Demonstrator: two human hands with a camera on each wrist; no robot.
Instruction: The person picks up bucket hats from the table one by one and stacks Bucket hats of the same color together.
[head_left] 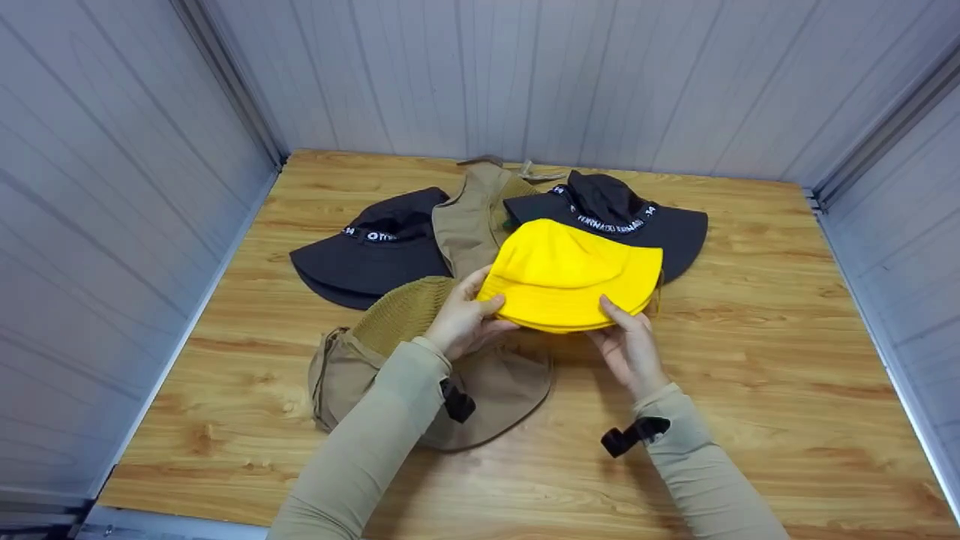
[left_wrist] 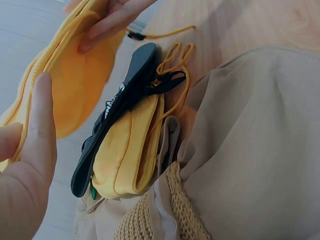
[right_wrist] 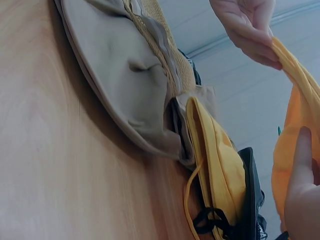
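Observation:
A yellow bucket hat (head_left: 570, 262) is held up above the table, its crown upward and its brim toward me. My left hand (head_left: 466, 311) pinches the brim at its left end, thumb on top and fingers underneath. On the right side my right hand (head_left: 630, 341) grips the brim the same way, its fingers partly hidden below. The left wrist view also shows a second yellow hat (left_wrist: 125, 150) with a cord, lying against a black hat (left_wrist: 112, 120). Below my left forearm lies a khaki hat (head_left: 487, 397) with a tan woven part.
Behind the held hat, a black hat (head_left: 675, 232) with white lettering lies at the right. Another black hat (head_left: 367, 259) is at the left, beside a khaki hat (head_left: 469, 217). Pale panel walls (head_left: 487, 82) enclose the wooden table (head_left: 787, 360) at the back and sides.

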